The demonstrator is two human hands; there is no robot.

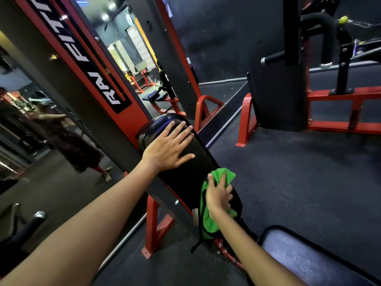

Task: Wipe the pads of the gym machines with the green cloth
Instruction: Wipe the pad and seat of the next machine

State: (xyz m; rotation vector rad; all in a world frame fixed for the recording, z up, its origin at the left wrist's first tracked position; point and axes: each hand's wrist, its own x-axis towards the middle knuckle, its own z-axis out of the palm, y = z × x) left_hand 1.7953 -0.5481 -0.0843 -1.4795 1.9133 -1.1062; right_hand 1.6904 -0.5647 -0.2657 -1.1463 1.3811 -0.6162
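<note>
A long black back pad (185,174) slants from the centre down toward the lower right on a red and grey machine frame. My left hand (168,146) lies flat on the pad's upper end with its fingers spread and straight. My right hand (218,196) presses the green cloth (206,223) against the pad's lower part, fingers stretched over it. The cloth bunches above the fingers and hangs down below the wrist. A black seat pad (309,259) sits at the bottom right, partly behind my right forearm.
A mirror (41,124) on the left shows a person's reflection. Red frame legs (156,228) stand on the dark rubber floor (288,178). Another red and black machine (329,100) with padded handles stands at the back right. A chrome-tipped bar (39,215) juts in at lower left.
</note>
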